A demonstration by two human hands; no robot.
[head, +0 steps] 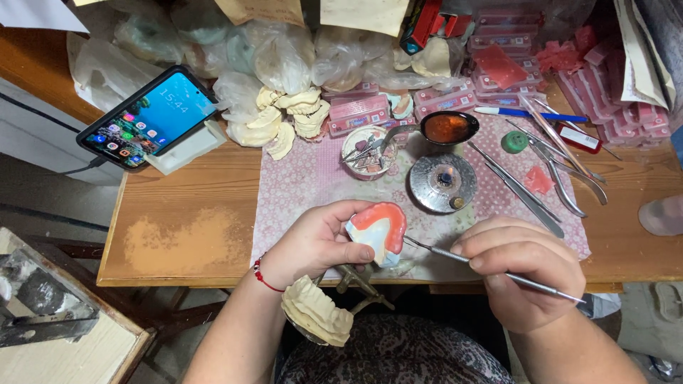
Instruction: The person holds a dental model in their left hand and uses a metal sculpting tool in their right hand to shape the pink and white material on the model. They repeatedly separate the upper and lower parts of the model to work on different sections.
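You're holding a dental cast point(379, 231) over the table point(192, 227) edge.
Left hand point(313, 245) grips the pink-waxed cast; right hand point(523, 274) pinches a metal wax tool point(455, 256), tip touching it.

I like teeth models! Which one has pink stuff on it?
The plaster model held in the left hand. Those piled by the phone and the one in the lap are plain cream.
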